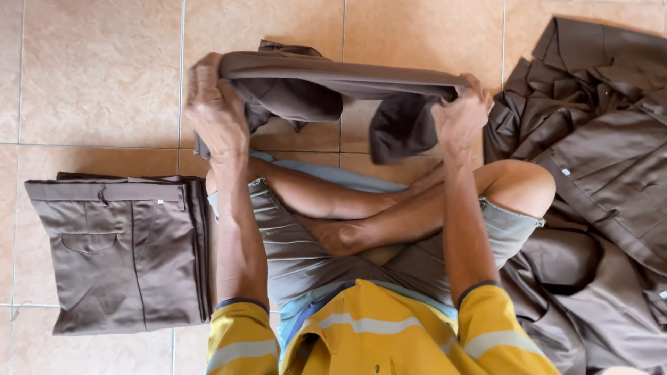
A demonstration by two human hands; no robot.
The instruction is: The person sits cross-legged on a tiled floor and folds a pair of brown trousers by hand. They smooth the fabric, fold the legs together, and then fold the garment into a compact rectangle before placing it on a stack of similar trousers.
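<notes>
I sit cross-legged on a tiled floor. A brown garment (333, 83) is stretched out in front of me, above my legs. My left hand (214, 107) grips its left end and my right hand (462, 114) grips its right end. The cloth runs taut between the hands, and loose folds hang down below it near each hand.
A stack of folded brown trousers (121, 253) lies on the floor (97, 76) at my left. A heap of unfolded brown garments (597, 160) lies at my right, reaching under my right knee. My crossed legs (361, 208) fill the middle.
</notes>
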